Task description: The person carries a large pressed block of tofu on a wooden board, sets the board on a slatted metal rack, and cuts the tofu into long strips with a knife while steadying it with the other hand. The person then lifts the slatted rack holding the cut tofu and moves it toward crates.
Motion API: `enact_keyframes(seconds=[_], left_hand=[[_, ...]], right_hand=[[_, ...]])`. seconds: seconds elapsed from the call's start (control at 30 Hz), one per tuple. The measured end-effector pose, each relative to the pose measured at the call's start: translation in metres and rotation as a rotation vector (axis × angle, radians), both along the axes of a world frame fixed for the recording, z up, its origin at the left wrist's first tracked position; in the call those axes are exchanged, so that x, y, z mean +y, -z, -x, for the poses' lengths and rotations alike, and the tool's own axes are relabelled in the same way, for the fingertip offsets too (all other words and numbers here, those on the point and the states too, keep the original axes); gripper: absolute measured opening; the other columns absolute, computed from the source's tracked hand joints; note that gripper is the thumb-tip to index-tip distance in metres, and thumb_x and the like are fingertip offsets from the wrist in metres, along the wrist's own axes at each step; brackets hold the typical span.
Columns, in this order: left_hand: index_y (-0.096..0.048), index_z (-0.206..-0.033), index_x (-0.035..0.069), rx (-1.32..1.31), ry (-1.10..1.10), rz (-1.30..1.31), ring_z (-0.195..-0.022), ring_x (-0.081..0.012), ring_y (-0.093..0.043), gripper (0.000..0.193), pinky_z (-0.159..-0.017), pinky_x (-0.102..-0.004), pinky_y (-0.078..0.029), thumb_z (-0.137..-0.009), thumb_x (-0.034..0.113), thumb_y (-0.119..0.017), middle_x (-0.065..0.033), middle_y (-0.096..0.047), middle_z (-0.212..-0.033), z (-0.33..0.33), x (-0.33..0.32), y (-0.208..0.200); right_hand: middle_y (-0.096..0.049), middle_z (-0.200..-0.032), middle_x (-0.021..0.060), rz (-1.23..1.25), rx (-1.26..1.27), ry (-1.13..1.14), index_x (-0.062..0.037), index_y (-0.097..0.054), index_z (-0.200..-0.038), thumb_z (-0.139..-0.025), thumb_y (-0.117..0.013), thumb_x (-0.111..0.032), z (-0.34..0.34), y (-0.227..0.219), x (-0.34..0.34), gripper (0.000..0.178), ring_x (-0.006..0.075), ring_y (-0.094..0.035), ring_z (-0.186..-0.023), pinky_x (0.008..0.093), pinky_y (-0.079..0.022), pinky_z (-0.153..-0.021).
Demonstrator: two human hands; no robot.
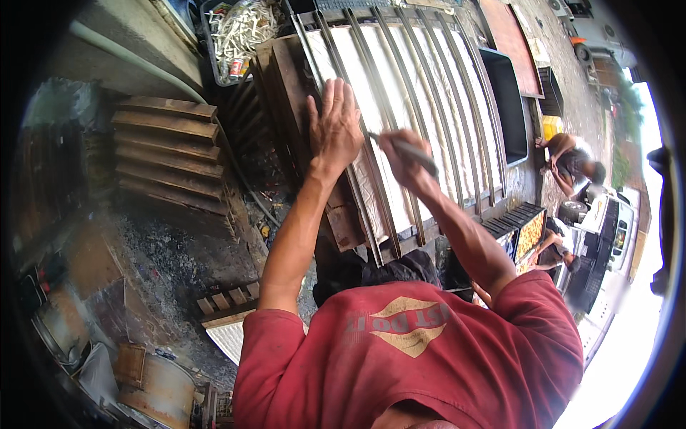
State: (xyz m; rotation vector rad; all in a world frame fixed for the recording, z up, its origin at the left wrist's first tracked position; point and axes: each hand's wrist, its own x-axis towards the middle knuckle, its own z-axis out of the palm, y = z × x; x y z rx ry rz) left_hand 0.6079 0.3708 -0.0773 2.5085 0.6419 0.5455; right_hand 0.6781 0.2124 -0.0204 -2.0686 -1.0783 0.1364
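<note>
A white sheet (401, 204) lies on a raised wooden stand, with several long dark metal bars (390, 227) laid across it side by side. My left hand (334, 123) presses flat near the sheet's left edge, over the outermost bars, its fingers stretched out. To the right of it, my right hand (404, 154) is closed round a slim, dark grey knife-like tool (421, 159). A narrow dark end of the tool points left, toward my left hand, close over the bars. Blur and my fingers hide the tool's exact kind.
Beyond the stand's left corner, a dark crate (207, 43) holds off-white strips. Stacked wooden slats (168, 154) and a hose (136, 61) are at left. A black bin (506, 107) adjoins the right side. Trays of orange-yellow pieces (530, 234) and two people (572, 161) are farther right.
</note>
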Motion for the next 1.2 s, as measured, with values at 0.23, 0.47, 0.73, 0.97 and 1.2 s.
enact_keyframes(seconds=[0.23,0.47,0.73,0.97,1.2], left_hand=[[-0.04,-0.157,-0.004,0.199,0.023,-0.043,-0.161,-0.036,-0.018,0.062,-0.128,-0.0619,-0.012,-0.105,0.029,-0.049,-0.0223,-0.031,-0.169,-0.007,0.001,-0.014],[-0.034,-0.161,0.0,0.156,0.264,-0.075,-0.16,-0.0384,-0.019,0.07,-0.128,-0.0623,-0.012,-0.105,0.038,-0.051,-0.0226,-0.037,-0.165,-0.031,-0.01,-0.03],[-0.035,-0.164,0.013,0.223,0.236,-0.142,-0.162,-0.0305,-0.016,0.069,-0.13,-0.0595,-0.008,-0.109,0.055,-0.035,-0.0067,-0.033,-0.17,-0.037,-0.007,-0.013],[-0.035,-0.164,0.013,0.188,0.208,-0.184,-0.161,-0.0297,-0.017,0.07,-0.13,-0.057,-0.009,-0.109,0.056,-0.035,-0.0063,-0.032,-0.171,-0.038,-0.003,-0.012],[-0.044,-0.159,0.008,0.186,0.257,-0.122,-0.16,-0.0317,-0.021,0.07,-0.128,-0.0608,-0.014,-0.105,0.053,-0.049,-0.0107,-0.039,-0.167,-0.028,-0.011,-0.024]], right_hand=[[-0.075,-0.084,0.0153,0.232,0.281,-0.001,-0.0052,-0.073,-0.096,-0.091,-0.075,-0.008,0.028,-0.066,-0.11,0.006,0.0253,-0.075,-0.076,0.0388,-0.059,-0.065],[-0.078,-0.09,0.0137,-0.242,-0.105,0.119,-0.0056,-0.077,-0.099,-0.091,-0.075,-0.014,-0.172,0.014,0.141,0.011,0.0268,-0.077,-0.083,0.0357,-0.059,-0.078],[-0.075,-0.082,0.0149,-0.02,0.002,0.06,-0.004,-0.073,-0.093,-0.095,-0.075,-0.015,-0.075,0.014,-0.018,0.011,0.0211,-0.073,-0.07,0.0344,-0.057,-0.059],[-0.075,-0.082,0.009,0.261,0.199,0.013,-0.0075,-0.073,-0.098,-0.093,-0.076,-0.008,-0.01,-0.071,-0.131,0.006,0.0186,-0.074,-0.074,0.0328,-0.06,-0.061],[-0.078,-0.093,0.0153,-0.132,-0.109,0.072,-0.0067,-0.077,-0.102,-0.094,-0.072,-0.022,-0.248,0.033,0.127,0.018,0.03,-0.077,-0.086,0.0366,-0.059,-0.079]])
